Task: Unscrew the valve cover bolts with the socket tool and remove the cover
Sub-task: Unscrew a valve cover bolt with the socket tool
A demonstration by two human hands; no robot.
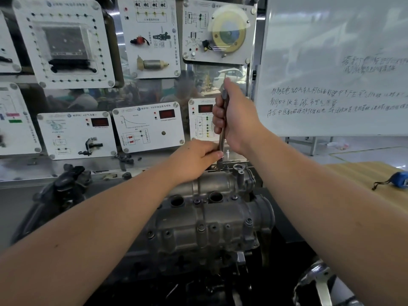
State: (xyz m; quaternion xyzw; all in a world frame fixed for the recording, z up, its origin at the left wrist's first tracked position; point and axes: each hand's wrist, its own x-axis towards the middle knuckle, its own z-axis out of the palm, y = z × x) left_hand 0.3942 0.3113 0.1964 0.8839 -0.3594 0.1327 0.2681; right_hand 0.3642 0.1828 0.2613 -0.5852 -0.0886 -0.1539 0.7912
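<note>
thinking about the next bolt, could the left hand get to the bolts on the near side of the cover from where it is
Probably yes. The left hand only steadies the foot of the socket tool at the far edge of the cover, and nothing lies over the near bolts. It would have to let go of the tool first.

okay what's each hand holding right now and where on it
The right hand grips the socket tool around its upper shaft. The left hand pinches the same tool low down, just above the valve cover.
</note>
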